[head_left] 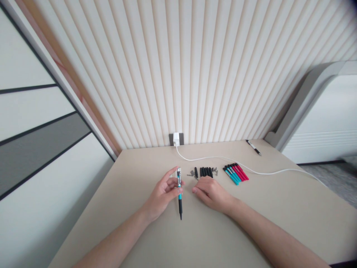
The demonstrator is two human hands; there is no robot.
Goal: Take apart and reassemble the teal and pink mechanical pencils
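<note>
The left hand (162, 192) grasps the slim turquoise pen with a black grip and black tip (180, 196); its thumb and fingers close around the turquoise barrel. The pen is above the near side of the beige table (150, 238), tip toward the wearer. The right hand (212, 191) has its fingers folded inward beside the loose parts; whether they enclose a small part cannot be told.

Caution, pen: the hold is on the barrel only. A loosened thumb could let the pen rotate or drop tip first.

Caution, small parts: the tiny grey metal pieces (216, 171) lie loose near the right hand. A sideways sweep of the knuckles could scatter them.

Caution, sleeves: the row of short black cylindrical sleeves (206, 172) lies just beyond the right hand. A forward push could set them rolling, if round.

Caution, cable: the thin white cable (195, 159) runs behind the parts and passes the fanned turquoise and red plastic barrels (235, 174). A tug on it could drag across the barrels and disorder them.
</note>
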